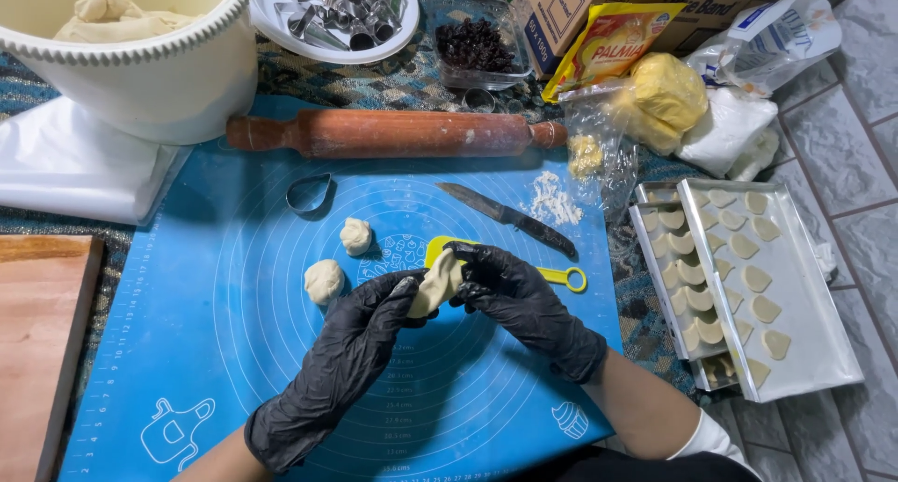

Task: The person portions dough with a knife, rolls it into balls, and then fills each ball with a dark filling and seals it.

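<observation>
Both my hands wear black gloves and meet over a blue silicone baking mat [234, 351]. A pale lump of dough [436, 284] is pinched between my left hand [351, 351] and my right hand [519, 299], held just above the mat. Two small dough balls [325, 281] [355, 236] rest on the mat to the left of my hands. A yellow scraper [561, 276] lies partly hidden under my right hand. A dark knife [510, 218] lies beyond it, near a small heap of flour [552, 201].
A wooden rolling pin [393, 133] lies across the mat's far edge, a metal cutter [309, 194] below it. A white tub [140, 61] with dough stands far left. Stacked metal trays [804, 295] of shaped dough sit right. Raisins [475, 44], butter [669, 91], a wooden board [37, 351].
</observation>
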